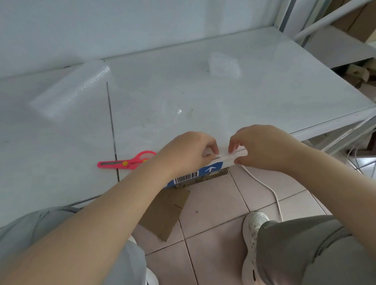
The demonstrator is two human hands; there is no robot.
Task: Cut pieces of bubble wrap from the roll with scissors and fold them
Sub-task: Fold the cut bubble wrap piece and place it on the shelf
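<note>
Clear bubble wrap, folded into a narrow strip (pixel 233 156), is pinched at both ends. The left hand (pixel 189 152) curls its fingers and nips the strip's left end. The right hand (pixel 262 147) grips the right end, thumb under and fingertips on top. The strip lies at the near edge of the white table (pixel 267 95), its long axis running left to right along that edge, a little higher at the right.

Just left of the left hand lies one pair of red scissors (pixel 127 161), blades closed and pointing left, handles toward the hand. Well beyond, at the table's far left, lies one roll (pixel 72 91), its long axis slanting from near left to far right. At the far right sits one folded piece (pixel 223 64), apart from the roll.

Below the table edge under the hands shows a box (pixel 197 174) with a blue label, barcode and white arrow. One white cable (pixel 268 188) trails across the tiled floor.
</note>
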